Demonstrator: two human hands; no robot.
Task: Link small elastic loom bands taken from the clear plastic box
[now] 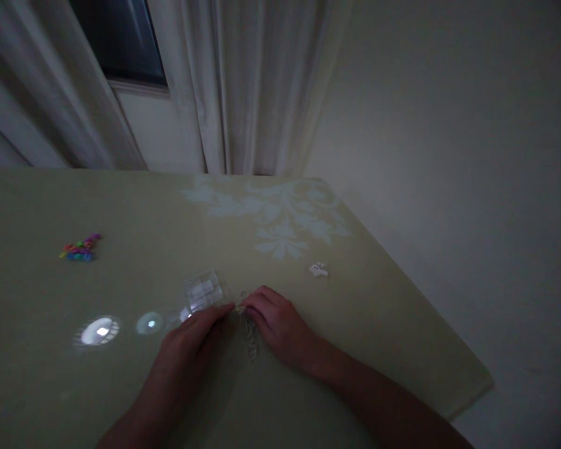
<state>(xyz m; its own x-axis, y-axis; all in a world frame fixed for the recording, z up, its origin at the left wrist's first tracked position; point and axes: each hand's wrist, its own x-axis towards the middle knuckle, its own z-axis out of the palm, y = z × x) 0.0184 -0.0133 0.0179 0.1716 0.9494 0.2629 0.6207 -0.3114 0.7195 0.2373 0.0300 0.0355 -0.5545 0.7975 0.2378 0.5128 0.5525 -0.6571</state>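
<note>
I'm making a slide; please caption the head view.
Left hand and right hand close together at a pale, chain-like strand, beside a clear case on the table.

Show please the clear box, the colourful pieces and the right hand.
Clear box [203, 290]: head view, its upper face.
Colourful pieces [81, 251]: head view, the cluster's middle.
Right hand [279, 321]: head view, its back.

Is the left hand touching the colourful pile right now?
No, the colourful pile lies on the table off to the left, with bare surface between it and the left hand.

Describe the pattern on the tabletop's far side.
Pale leafy scrollwork on the greenish tabletop, best seen in the head view.
</note>
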